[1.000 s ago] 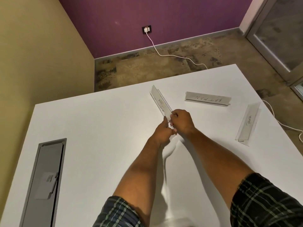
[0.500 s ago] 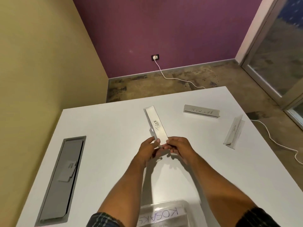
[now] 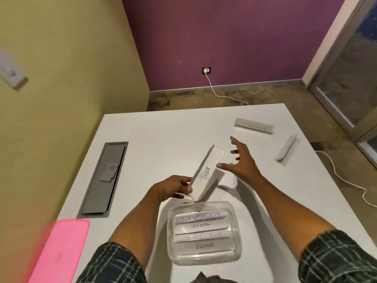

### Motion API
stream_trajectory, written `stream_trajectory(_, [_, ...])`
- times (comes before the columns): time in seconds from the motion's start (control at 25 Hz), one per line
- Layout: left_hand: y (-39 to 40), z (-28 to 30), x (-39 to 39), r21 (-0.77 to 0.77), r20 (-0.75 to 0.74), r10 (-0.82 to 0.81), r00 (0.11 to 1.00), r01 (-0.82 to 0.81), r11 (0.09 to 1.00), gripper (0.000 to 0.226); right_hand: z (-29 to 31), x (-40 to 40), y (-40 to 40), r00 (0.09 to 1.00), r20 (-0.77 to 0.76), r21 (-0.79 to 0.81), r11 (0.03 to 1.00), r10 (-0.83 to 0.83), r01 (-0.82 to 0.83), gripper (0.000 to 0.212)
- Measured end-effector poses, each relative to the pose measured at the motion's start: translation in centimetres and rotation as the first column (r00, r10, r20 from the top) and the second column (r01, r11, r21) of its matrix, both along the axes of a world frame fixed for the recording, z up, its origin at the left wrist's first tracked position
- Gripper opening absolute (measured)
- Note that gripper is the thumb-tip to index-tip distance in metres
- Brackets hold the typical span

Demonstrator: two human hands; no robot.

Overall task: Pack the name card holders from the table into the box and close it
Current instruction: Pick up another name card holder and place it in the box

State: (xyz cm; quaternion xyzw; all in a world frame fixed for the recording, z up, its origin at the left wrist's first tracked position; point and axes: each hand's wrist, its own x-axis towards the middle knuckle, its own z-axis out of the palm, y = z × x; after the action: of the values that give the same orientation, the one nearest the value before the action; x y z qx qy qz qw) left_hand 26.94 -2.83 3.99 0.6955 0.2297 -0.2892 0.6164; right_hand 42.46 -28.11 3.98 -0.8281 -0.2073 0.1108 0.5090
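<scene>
Two card holders [image 3: 253,126] [image 3: 287,150] lie on the table [image 3: 163,129], well apart from your box [image 3: 204,231]. Your left hand [image 3: 173,186] pinches the "TIGER" holder [image 3: 206,172] by its near end, tilted just above the box's far rim. Your right hand [image 3: 242,160] hovers beside it, fingers spread, gripping nothing.

The TIGER card holder [image 3: 206,174] tilts in the air just above the clear plastic box [image 3: 204,231], which already holds four flat holders, while a BATMAN-type holder [image 3: 253,126] and another clear holder [image 3: 287,150] lie far right on the counter [image 3: 163,129], pink lid [image 3: 59,252] left.
</scene>
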Motion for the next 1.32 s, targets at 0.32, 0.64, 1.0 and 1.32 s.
stream_trajectory(0.32, [1.3,2.8,-4.5,0.183,-0.114,-0.365,0.924,0.380,0.907,0.049,0.8,-3.7,-1.7,0.485,0.534,-0.490,0.720,0.693,-0.491,0.063])
stream_trajectory(0.64, [-0.6,1.1,-4.9,0.402,-0.210,-0.486,0.849,0.528,0.748,0.044,-3.4,-9.7,-2.0,0.384,0.220,-0.776,0.400,0.897,-0.488,0.060])
stream_trajectory(1.0, [-4.1,-2.2,-5.9,0.804,-0.267,-0.580,0.770,0.510,0.307,0.036,-6.6,-12.1,-1.9,0.521,0.079,-0.872,0.313,0.850,-0.377,0.046])
stream_trajectory(1.32, [-4.7,-3.9,-6.9,0.893,-0.257,-0.585,0.769,0.420,0.160,0.030,-6.3,-11.2,-1.8,0.576,0.007,-0.841,0.316,0.817,-0.438,0.033])
